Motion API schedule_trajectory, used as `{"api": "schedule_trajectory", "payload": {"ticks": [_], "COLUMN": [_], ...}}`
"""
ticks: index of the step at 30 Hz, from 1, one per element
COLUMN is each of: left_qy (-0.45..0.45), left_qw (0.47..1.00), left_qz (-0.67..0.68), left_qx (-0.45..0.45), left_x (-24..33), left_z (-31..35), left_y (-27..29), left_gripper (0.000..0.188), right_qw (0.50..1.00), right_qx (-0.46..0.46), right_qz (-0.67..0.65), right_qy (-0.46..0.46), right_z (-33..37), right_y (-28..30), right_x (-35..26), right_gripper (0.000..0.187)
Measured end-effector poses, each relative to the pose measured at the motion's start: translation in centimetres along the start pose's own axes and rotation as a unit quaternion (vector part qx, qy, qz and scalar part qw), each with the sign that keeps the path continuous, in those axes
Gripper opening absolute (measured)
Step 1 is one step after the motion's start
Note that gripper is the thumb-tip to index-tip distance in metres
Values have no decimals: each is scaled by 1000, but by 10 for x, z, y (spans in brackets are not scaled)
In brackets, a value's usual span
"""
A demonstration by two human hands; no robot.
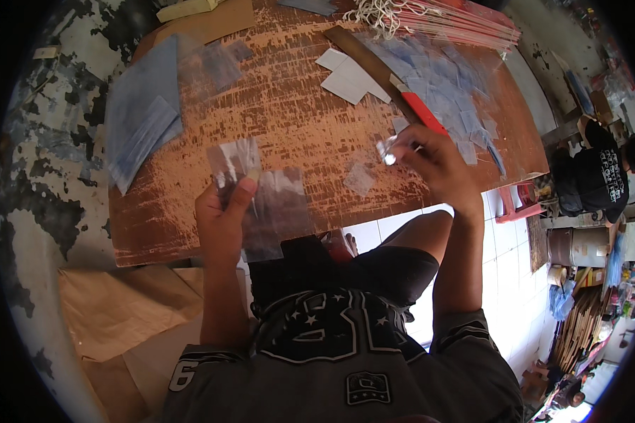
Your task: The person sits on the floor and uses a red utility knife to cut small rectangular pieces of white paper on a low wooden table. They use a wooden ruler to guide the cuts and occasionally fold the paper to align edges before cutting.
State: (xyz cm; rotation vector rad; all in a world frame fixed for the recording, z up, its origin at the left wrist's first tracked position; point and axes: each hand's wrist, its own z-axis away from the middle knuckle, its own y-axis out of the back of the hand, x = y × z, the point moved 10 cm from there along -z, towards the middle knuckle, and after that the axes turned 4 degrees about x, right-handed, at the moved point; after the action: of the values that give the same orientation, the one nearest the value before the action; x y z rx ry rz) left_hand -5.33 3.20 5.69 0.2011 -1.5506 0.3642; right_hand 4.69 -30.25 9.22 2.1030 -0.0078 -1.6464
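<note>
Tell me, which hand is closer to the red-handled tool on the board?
Right. The right hand lies against the red-handled tool; the left hand, holding clear plastic sheets, is far left.

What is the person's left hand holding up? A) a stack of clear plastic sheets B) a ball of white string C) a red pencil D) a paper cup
A: the left hand pinches a stack of clear plastic sheets with its thumb on top, above the near edge of the worn wooden board, while the right hand holds a small shiny piece.
</note>
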Motion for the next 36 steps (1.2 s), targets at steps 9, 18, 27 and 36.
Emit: {"api": "schedule_trajectory", "payload": {"ticks": [9,18,27,36], "left_qy": [-1,-12,-14,-15], "left_qw": [1000,1000,999,999], "left_qz": [20,15,14,-16], "left_qx": [15,-24,-37,-45], "left_x": [-10,-7,1,-4], "left_z": [-11,-8,-1,0], "left_y": [-7,-19,-25,-11], "left_gripper": [26,25,20,27], "right_qw": [965,977,969,970], "right_qx": [-26,-53,-48,-28], "right_qz": [254,196,229,241], "right_qy": [-52,-63,-76,7], "right_z": [7,4,0,9], "right_y": [-52,-61,-67,-72], "right_x": [3,16,5,-9], "right_gripper": [59,47,51,28]}}
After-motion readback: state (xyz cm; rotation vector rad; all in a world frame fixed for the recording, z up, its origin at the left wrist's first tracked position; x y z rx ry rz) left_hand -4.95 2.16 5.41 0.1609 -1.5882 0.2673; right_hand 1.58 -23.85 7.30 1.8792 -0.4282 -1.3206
